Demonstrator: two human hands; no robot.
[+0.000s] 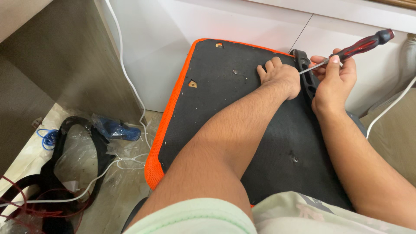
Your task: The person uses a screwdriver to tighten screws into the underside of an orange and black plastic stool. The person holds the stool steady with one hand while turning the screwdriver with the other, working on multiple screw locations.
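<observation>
An upturned chair seat (216, 104), black underneath with an orange fabric edge, lies in front of me. My left hand (281, 78) presses flat on its black underside near the far right edge, next to a black plastic bracket (306, 78). My right hand (336, 80) grips a screwdriver (362, 45) with a red and black handle. Its metal shaft points down-left toward the bracket, beside my left hand. The tip is hidden behind my left hand.
A white cable (130, 82) runs down the white wall and across the floor. Clear plastic wrapping (86, 147), a black curved part (97, 156), a blue item in a bag (117, 128) and red wires (26, 208) lie at lower left. A wooden panel (56, 65) stands left.
</observation>
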